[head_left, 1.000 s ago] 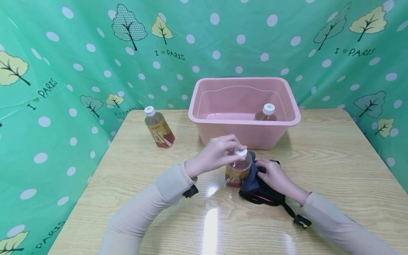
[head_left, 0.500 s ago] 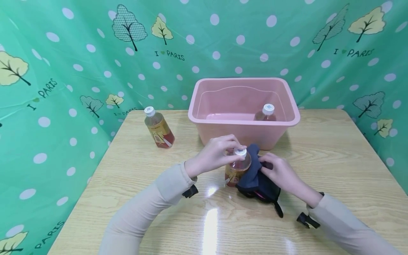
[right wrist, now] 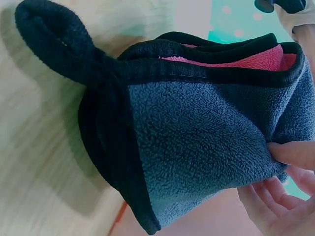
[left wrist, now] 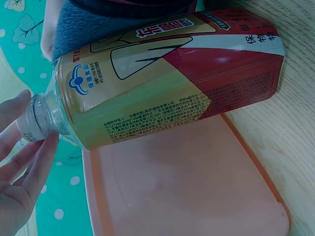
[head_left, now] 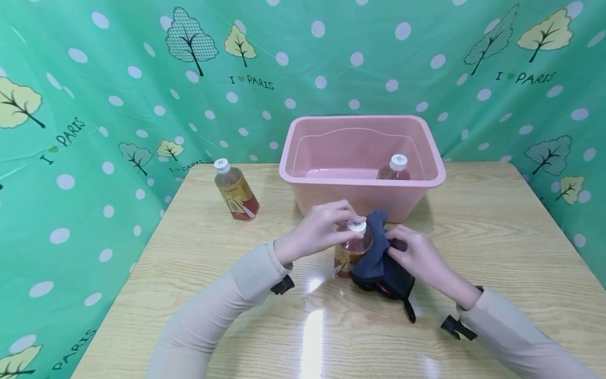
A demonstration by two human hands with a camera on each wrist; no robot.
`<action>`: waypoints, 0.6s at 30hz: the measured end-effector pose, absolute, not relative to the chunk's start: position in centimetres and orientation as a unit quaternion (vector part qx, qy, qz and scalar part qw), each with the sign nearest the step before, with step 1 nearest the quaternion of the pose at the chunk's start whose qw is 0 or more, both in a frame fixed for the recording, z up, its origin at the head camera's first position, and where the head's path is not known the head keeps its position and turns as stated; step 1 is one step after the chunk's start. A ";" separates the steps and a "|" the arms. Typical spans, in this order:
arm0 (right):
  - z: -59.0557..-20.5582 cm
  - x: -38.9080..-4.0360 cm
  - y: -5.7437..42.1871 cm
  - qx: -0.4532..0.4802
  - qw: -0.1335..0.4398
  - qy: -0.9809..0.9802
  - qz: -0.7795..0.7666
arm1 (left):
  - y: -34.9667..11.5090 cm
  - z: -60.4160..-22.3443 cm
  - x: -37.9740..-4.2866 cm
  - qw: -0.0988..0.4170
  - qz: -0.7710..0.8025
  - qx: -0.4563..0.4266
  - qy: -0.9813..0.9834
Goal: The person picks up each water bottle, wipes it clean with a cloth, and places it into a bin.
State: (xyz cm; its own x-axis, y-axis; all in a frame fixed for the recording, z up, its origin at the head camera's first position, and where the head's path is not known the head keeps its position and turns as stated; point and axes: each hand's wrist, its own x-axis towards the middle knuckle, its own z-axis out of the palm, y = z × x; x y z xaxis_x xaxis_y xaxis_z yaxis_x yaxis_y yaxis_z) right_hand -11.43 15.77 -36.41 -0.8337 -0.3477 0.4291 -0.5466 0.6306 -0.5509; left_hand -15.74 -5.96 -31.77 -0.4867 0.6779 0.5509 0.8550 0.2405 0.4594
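Note:
In the head view, my left hand point(head_left: 326, 223) pinches the white cap of an upright drink bottle point(head_left: 347, 261) with a gold and red label. The left wrist view shows thumb and fingers round the cap and neck of this bottle point(left wrist: 147, 88). To its right, my right hand point(head_left: 416, 255) holds a folded blue-grey cloth point(head_left: 376, 258) with black edging against the bottle's side. Close up in the right wrist view, thumb and fingers pinch the cloth point(right wrist: 197, 142), whose pink inner face shows at the fold. A black loop point(right wrist: 54, 39) sticks out from one corner.
Just behind the hands stands a pink plastic tub point(head_left: 362, 182), with another white-capped bottle point(head_left: 399, 164) inside at its right. A third bottle point(head_left: 238, 195) stands on the wooden table point(head_left: 213, 273) at the back left. A green dotted curtain point(head_left: 307, 63) hangs behind.
My right hand has drawn the cloth up and slightly left along the bottle's side; its top corner stands higher and its loop now hangs nearer the bottle. The left hand and bottle have stayed put.

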 end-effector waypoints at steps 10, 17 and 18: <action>-38.2 -11.5 15.7 0.233 0.096 -0.908 0.335 | -6.0 -31.6 -15.6 0.119 -0.365 -0.493 -0.780; -39.5 -11.6 15.6 0.231 0.080 -0.918 0.312 | -6.0 -31.6 -15.6 0.117 -0.365 -0.492 -0.782; -39.7 -11.7 15.6 0.231 0.076 -0.920 0.309 | -6.0 -31.6 -15.6 0.117 -0.365 -0.492 -0.782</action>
State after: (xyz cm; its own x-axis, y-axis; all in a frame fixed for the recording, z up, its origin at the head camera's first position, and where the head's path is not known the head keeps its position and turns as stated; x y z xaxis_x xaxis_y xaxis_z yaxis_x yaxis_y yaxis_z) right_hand -11.70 15.61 -39.73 -0.8818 -0.3778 0.2822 -0.4716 0.7026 -0.5329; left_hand -15.61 -6.00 -31.60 -0.4893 0.6837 0.5414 0.8540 0.2499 0.4563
